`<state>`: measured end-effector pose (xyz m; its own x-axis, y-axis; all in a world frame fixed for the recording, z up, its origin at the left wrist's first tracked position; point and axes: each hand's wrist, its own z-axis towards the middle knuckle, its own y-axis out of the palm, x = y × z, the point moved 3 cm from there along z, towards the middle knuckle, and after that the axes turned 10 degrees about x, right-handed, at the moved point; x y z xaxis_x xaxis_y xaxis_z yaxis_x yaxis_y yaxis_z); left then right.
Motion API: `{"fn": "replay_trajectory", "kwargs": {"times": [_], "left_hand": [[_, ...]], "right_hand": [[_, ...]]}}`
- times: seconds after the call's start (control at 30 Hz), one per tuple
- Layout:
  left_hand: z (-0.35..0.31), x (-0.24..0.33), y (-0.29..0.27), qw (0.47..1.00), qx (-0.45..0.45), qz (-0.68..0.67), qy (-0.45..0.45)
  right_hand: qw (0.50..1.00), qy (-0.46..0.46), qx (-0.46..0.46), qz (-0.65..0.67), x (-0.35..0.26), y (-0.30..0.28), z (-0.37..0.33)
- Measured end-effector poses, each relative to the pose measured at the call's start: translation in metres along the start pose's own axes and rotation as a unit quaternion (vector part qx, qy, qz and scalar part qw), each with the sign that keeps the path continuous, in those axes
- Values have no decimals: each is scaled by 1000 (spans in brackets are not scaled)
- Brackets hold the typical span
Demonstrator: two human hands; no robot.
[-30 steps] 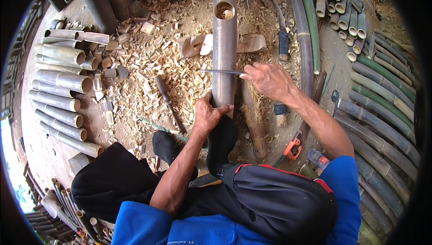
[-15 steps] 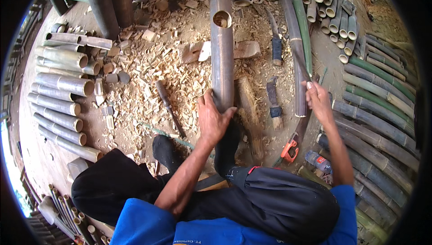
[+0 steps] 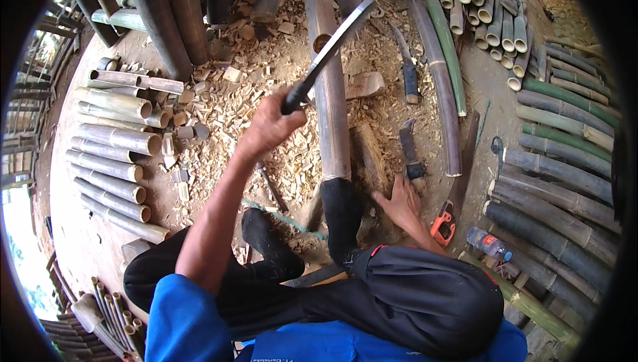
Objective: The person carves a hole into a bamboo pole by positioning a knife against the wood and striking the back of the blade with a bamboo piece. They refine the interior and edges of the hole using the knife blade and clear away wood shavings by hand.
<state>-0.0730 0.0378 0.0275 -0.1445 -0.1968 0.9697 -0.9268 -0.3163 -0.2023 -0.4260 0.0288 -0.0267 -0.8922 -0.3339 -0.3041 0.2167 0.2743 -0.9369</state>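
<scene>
A machete (image 3: 332, 46) with a black handle is in my left hand (image 3: 271, 123), closed around the handle. Its long blade slants up and to the right, across a dark bamboo tube (image 3: 332, 123) that has a hole cut near its far end. My sock-covered foot (image 3: 341, 212) presses against the tube's near end. My right hand (image 3: 402, 206) is low over the ground, thumb apart from the fingers and nothing seen in it. Its fingertips are close to the handle of a short knife (image 3: 407, 139); whether they touch it, I cannot tell.
A wooden block (image 3: 365, 85) lies under the tube amid wood chips. Right of it are another knife (image 3: 410, 83), long bamboo poles (image 3: 438, 76), an orange-handled saw (image 3: 444, 226) and a bottle (image 3: 488, 244). Cut bamboo pieces (image 3: 116, 136) line the left; a chisel-like tool (image 3: 271, 189) lies left of the tube.
My left hand has let go of the bamboo tube and now holds the machete raised. My right hand, which held a blade at the right, has moved down and left toward the short knife.
</scene>
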Motion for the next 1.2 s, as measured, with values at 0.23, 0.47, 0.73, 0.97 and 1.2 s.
{"fn": "replay_trajectory", "kwargs": {"times": [0.23, 0.47, 0.73, 0.97, 1.2], "left_hand": [[17, 9, -18, 980, 39, 189, -39], [20, -12, -37, 928, -151, 341, 9], [35, -17, -40, 878, -171, 447, 4], [35, -25, -38, 880, -179, 440, 7], [29, -22, -33, 875, -178, 450, 23]], "right_hand": [[979, 136, -90, 124, 29, 32, -45], [768, 269, -103, 572, 12, -38, -35], [758, 236, -122, 596, 2, -88, 11], [810, 183, -98, 549, -24, -116, 27], [810, 159, -103, 555, -32, -132, 35]]}}
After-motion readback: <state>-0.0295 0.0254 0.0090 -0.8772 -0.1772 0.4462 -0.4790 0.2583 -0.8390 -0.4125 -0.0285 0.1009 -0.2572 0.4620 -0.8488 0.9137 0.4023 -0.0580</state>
